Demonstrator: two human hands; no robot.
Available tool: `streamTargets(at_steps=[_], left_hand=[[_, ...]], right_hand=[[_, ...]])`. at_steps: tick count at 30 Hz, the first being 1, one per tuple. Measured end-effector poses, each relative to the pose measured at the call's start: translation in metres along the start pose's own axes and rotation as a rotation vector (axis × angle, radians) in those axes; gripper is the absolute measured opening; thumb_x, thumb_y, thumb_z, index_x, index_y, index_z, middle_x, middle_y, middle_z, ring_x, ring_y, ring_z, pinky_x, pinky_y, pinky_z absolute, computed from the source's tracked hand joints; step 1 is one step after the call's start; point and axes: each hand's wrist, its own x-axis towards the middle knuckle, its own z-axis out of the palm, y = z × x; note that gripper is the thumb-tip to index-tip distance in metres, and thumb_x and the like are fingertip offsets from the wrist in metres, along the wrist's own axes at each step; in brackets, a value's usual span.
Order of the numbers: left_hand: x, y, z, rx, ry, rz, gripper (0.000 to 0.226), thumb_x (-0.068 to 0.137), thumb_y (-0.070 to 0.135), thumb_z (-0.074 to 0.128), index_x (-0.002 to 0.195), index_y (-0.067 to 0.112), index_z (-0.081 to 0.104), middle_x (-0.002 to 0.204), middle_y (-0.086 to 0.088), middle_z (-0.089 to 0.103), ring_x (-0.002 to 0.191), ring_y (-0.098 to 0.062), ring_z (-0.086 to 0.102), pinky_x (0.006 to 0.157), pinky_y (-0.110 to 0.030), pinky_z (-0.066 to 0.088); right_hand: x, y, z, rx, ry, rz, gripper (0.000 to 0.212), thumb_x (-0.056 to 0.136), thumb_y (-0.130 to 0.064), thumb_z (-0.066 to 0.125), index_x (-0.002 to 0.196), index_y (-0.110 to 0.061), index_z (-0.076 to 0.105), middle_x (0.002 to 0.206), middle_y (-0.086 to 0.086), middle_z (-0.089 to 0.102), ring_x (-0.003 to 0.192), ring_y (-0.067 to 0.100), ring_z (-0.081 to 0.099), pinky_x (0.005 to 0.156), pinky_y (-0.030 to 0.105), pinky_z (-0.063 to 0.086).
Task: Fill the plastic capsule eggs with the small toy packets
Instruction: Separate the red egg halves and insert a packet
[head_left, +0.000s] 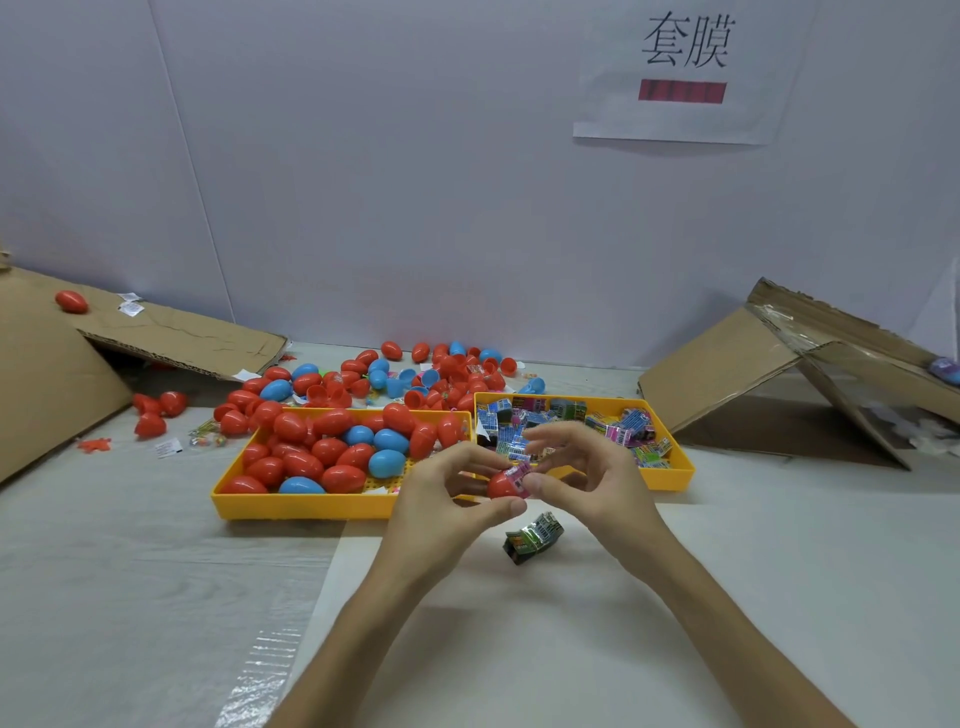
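From the head camera, both hands meet just in front of the near edge of two yellow trays. The left hand (441, 499) has its fingers and thumb curled round a red capsule half (500, 487), clamped on it from the left. The right hand (587, 478) pinches a small pink toy packet (520, 474) between thumb and forefinger at the shell's open end, its other fingers spread apart above. The packet touches the shell, though whether it sits partly inside is hard to tell, since the fingers hide the rim. Near the hands, on the pale table (156, 571), lies a loose dark-green packet (533, 538) by itself. The left tray (291, 508) holds closed red and blue eggs (322, 452); the right tray (678, 475), touching it side by side, holds a heap of printed packets (540, 415) in blue, pink and green. Farther back a scattered pile of eggs and open halves (415, 374) spreads across the table to the wall. Flattened cardboard (52, 374) leans at the far left with one red egg on it, more cardboard (727, 364) stands at the right, and a paper sign (685, 67) hangs on the wall above.
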Motion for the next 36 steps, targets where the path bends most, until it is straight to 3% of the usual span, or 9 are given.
streamTargets(at_steps=[2, 5, 8, 11, 17, 23, 26, 30, 36], left_hand=[[0.000, 0.002, -0.002, -0.049, 0.015, -0.032, 0.029, 0.072, 0.028, 0.089, 0.096, 0.029, 0.073, 0.092, 0.016, 0.075, 0.086, -0.004, 0.071, 0.065, -0.016, 0.054], [0.001, 0.005, -0.005, -0.181, 0.046, -0.095, 0.038, 0.064, 0.039, 0.085, 0.098, 0.025, 0.074, 0.094, 0.011, 0.077, 0.087, -0.006, 0.071, 0.067, -0.015, 0.053], [0.001, 0.006, -0.007, -0.344, 0.050, -0.159, 0.045, 0.062, 0.033, 0.084, 0.103, 0.017, 0.073, 0.097, 0.003, 0.078, 0.089, -0.009, 0.073, 0.072, -0.019, 0.056], [0.001, 0.006, -0.008, -0.509, 0.050, -0.218, 0.054, 0.061, 0.028, 0.085, 0.109, 0.008, 0.071, 0.105, -0.009, 0.076, 0.099, -0.020, 0.072, 0.084, -0.030, 0.058], [-0.001, 0.009, -0.007, -0.860, -0.022, -0.314, 0.039, 0.067, 0.010, 0.081, 0.104, 0.003, 0.071, 0.101, -0.015, 0.074, 0.095, -0.024, 0.074, 0.074, -0.025, 0.060], [-0.002, 0.011, -0.003, -0.934, -0.063, -0.372, 0.035, 0.073, 0.007, 0.078, 0.106, 0.001, 0.069, 0.115, -0.021, 0.072, 0.106, -0.029, 0.072, 0.078, -0.027, 0.060], [-0.003, 0.014, -0.003, -0.974, -0.094, -0.357, 0.033, 0.083, 0.016, 0.073, 0.113, 0.001, 0.071, 0.118, -0.019, 0.072, 0.109, -0.028, 0.071, 0.084, -0.029, 0.060], [-0.004, 0.017, -0.004, -0.970, -0.124, -0.367, 0.042, 0.087, 0.024, 0.069, 0.121, 0.001, 0.067, 0.119, -0.019, 0.072, 0.109, -0.026, 0.071, 0.087, -0.029, 0.060], [-0.004, 0.017, -0.005, -0.945, -0.135, -0.388, 0.022, 0.085, 0.024, 0.070, 0.101, 0.013, 0.080, 0.118, -0.017, 0.073, 0.109, -0.025, 0.072, 0.080, -0.026, 0.060]], right_hand=[[-0.001, 0.000, 0.002, 0.030, 0.075, -0.028, 0.033, 0.080, -0.021, 0.079, 0.111, -0.027, 0.070, 0.101, -0.006, 0.070, 0.089, 0.015, 0.069, 0.074, 0.033, 0.059], [-0.004, 0.001, 0.005, -0.024, 0.210, -0.158, 0.021, 0.080, -0.015, 0.070, 0.101, -0.018, 0.067, 0.091, -0.002, 0.068, 0.082, 0.017, 0.066, 0.070, 0.024, 0.053], [-0.008, 0.003, 0.010, -0.192, 0.236, -0.314, 0.017, 0.079, -0.010, 0.071, 0.094, -0.016, 0.065, 0.085, -0.005, 0.066, 0.074, 0.018, 0.065, 0.063, 0.025, 0.052], [-0.010, 0.005, 0.015, -0.295, 0.181, -0.423, 0.025, 0.078, -0.015, 0.079, 0.099, -0.016, 0.065, 0.092, -0.008, 0.064, 0.077, 0.015, 0.066, 0.064, 0.028, 0.053], [-0.011, 0.008, 0.026, -0.416, 0.184, -0.566, 0.040, 0.078, -0.021, 0.088, 0.110, -0.013, 0.064, 0.102, -0.006, 0.063, 0.090, 0.005, 0.061, 0.077, 0.016, 0.050], [-0.013, 0.008, 0.027, -0.399, 0.240, -0.581, 0.032, 0.082, -0.017, 0.082, 0.109, -0.012, 0.065, 0.098, -0.004, 0.067, 0.089, 0.008, 0.065, 0.079, 0.015, 0.049], [-0.012, 0.009, 0.028, -0.395, 0.252, -0.567, 0.032, 0.081, -0.013, 0.083, 0.109, -0.009, 0.067, 0.098, -0.003, 0.069, 0.089, 0.004, 0.066, 0.079, 0.013, 0.049], [-0.012, 0.008, 0.028, -0.383, 0.268, -0.567, 0.031, 0.083, -0.023, 0.079, 0.110, -0.013, 0.067, 0.100, -0.004, 0.070, 0.088, 0.003, 0.066, 0.079, 0.011, 0.048], [-0.014, 0.009, 0.029, -0.382, 0.305, -0.550, 0.031, 0.084, -0.028, 0.076, 0.106, -0.008, 0.071, 0.105, -0.007, 0.069, 0.092, 0.000, 0.067, 0.081, 0.010, 0.049]])
